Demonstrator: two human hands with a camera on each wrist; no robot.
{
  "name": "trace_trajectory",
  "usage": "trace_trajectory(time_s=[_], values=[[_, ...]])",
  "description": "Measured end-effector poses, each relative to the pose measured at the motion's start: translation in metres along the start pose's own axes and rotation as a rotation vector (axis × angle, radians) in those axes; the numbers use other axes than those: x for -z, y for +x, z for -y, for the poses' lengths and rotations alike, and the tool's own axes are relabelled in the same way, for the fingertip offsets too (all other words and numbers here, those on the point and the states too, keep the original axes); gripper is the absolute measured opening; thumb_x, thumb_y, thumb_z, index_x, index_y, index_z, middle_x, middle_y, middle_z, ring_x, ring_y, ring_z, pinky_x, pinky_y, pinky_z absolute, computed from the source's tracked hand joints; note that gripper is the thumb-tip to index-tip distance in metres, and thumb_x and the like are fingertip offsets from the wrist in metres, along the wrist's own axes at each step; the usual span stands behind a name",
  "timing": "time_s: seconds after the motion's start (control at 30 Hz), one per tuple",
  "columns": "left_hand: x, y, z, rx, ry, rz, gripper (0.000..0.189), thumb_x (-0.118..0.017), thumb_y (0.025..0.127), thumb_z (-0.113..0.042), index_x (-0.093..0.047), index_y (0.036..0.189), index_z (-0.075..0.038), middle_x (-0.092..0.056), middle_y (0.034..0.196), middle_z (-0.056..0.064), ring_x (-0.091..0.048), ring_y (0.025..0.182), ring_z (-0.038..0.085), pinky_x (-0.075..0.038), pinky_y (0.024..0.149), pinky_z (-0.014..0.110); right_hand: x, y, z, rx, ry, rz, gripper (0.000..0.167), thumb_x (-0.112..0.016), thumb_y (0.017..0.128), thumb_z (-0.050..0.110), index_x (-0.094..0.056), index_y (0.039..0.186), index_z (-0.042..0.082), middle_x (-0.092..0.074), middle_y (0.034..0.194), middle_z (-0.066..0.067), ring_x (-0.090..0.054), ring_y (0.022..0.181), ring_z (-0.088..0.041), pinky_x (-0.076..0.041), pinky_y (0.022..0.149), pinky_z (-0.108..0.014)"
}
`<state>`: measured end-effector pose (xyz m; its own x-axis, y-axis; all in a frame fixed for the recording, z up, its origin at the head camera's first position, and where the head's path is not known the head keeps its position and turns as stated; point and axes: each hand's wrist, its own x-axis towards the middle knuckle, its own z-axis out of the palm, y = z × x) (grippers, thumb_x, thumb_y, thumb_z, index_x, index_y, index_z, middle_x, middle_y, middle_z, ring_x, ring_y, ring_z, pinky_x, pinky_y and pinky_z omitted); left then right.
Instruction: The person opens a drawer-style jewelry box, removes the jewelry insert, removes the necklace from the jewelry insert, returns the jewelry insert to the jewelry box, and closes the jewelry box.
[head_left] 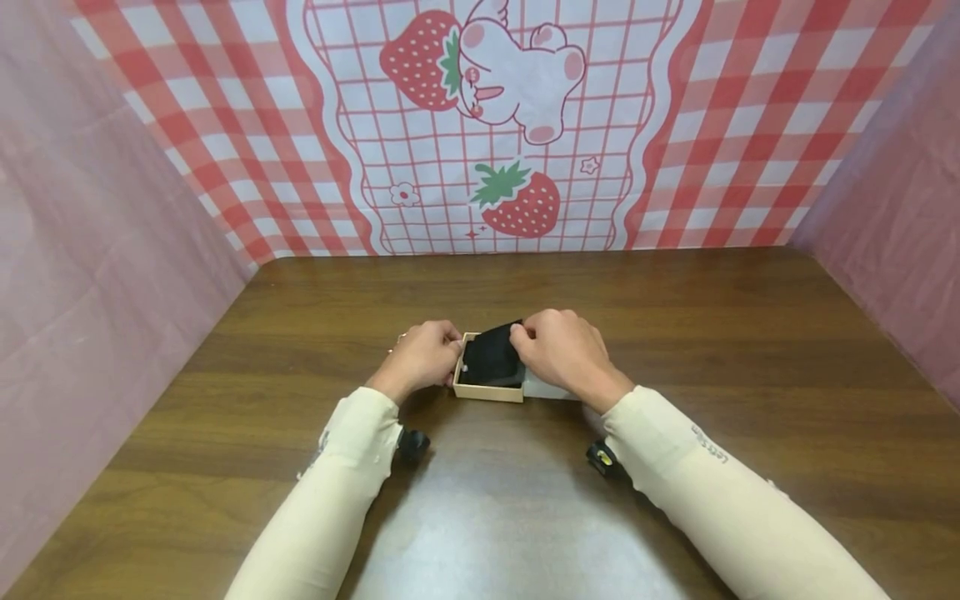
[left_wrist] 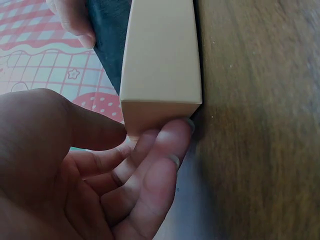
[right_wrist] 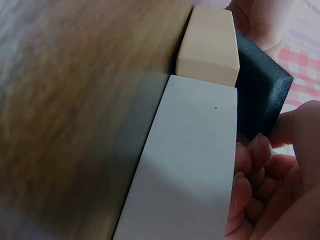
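Note:
A small tan open box [head_left: 489, 392] lies on the table in front of me. Inside it is a black, leather-looking wallet [head_left: 491, 357], its right end tilted up above the rim; a small shiny spot shows near its lower left corner. My right hand [head_left: 564, 348] pinches the raised end between thumb and fingers, clear in the right wrist view on the wallet [right_wrist: 260, 82]. At the box's left end, my left hand [head_left: 426, 354] holds it, the thumb at the top edge and curled fingers against the end wall [left_wrist: 160, 115].
A white box or lid [head_left: 551, 388] sits against the tan box's right end, partly under my right hand. The brown wooden table [head_left: 675, 333] extends around them. A red-and-white checked strawberry cloth [head_left: 517, 204] hangs behind, with pinkish cloths at both sides.

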<state>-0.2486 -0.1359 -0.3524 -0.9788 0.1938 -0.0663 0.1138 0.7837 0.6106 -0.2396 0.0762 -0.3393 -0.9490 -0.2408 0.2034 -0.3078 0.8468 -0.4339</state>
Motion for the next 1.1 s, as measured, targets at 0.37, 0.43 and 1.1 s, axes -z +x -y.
trace_trajectory(time_s=[0.37,0.43,1.1], values=[[0.001,-0.0004,0.0012,0.0,0.025,-0.002,0.023,-0.052,0.102,-0.022,-0.068,0.105,-0.007,-0.065,0.066,0.001,-0.064,0.059,0.014,-0.049,0.065,0.032,-0.003,0.0011,0.0031,-0.004,0.001,0.009,0.051,-0.051,0.101,0.038,-0.052,0.054,0.018,-0.048,0.054,0.002,-0.05,0.054,-0.018,-0.037,0.049,-0.036],[0.0006,0.0003,0.0015,0.006,0.024,-0.002,0.023,-0.052,0.102,-0.023,-0.069,0.105,-0.008,-0.065,0.068,0.0,-0.064,0.059,0.014,-0.049,0.064,0.032,-0.0035,0.0015,0.0044,-0.012,-0.01,0.007,0.05,-0.051,0.1,0.038,-0.053,0.054,0.018,-0.052,0.057,0.002,-0.054,0.057,-0.019,-0.04,0.052,-0.039],[-0.0011,0.0026,0.0033,0.0,0.016,-0.005,0.022,-0.055,0.102,-0.024,-0.07,0.108,-0.009,-0.065,0.066,0.001,-0.063,0.058,0.015,-0.048,0.061,0.032,-0.0063,0.003,0.0038,0.041,-0.114,0.039,0.049,-0.055,0.097,0.036,-0.053,0.051,0.02,-0.051,0.053,0.003,-0.052,0.054,-0.017,-0.04,0.048,-0.037]])
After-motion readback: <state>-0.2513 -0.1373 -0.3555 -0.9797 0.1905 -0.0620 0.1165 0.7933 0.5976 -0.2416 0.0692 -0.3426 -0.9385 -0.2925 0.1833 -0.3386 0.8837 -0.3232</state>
